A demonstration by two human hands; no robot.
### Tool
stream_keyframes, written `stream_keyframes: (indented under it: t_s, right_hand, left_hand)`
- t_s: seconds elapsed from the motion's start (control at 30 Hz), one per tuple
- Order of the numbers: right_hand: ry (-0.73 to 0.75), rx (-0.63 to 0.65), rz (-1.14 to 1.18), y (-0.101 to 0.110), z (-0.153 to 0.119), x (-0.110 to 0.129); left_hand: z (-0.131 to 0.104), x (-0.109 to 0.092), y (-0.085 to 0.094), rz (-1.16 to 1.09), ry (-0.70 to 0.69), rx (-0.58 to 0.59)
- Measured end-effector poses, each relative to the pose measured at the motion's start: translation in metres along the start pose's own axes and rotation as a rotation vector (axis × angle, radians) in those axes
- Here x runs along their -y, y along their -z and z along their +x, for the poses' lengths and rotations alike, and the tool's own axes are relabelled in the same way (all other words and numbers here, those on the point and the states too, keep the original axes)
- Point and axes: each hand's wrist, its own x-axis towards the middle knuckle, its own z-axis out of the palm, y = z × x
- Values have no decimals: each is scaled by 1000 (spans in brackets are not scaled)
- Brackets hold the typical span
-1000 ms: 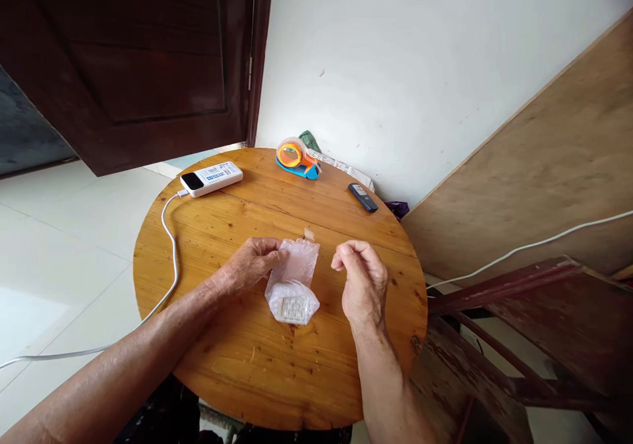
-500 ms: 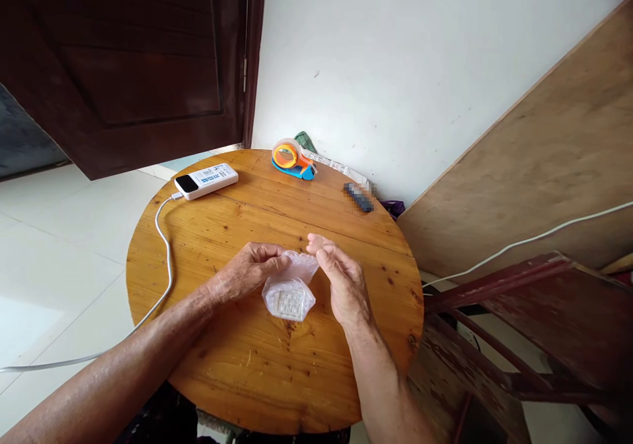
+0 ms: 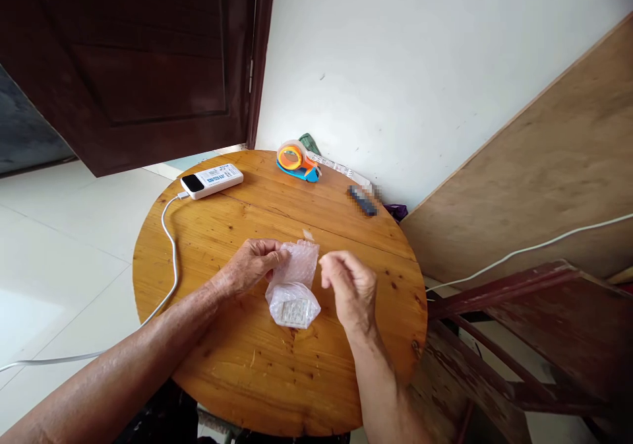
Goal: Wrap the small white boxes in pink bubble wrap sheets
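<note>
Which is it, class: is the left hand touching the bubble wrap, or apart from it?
Touching. The head view shows the left hand's fingertips pinching the bubble wrap's upper left edge, with no gap between them.

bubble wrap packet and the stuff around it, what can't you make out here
- Bubble wrap packet, head view: cloudy wrap blurs the contents.
- Dark object near the table edge: pixelated.
- Right hand: motion-blurred fingertips, grip unclear.
- Power bank label: too small.
- Cable: cut off at left edge.
</note>
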Motion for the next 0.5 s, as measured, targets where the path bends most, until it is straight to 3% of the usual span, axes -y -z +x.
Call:
stream_keyframes:
  t_s: [0.1, 0.27, 0.37, 0.5]
  right_hand:
    - [-35, 171, -102, -8, -4, 3]
    - [-64, 193, -109, -13, -3, 4]
    - [-65, 121, -97, -8, -1, 2]
    - [-210, -45, 129, -1, 3, -6]
  left_hand:
    - [-3, -4, -1, -36, 0, 69]
    - [-6, -6, -2, -100, 8, 160]
    - [-3, -1, 0, -186, 18, 71]
    - [2, 2, 2, -276, 28, -115]
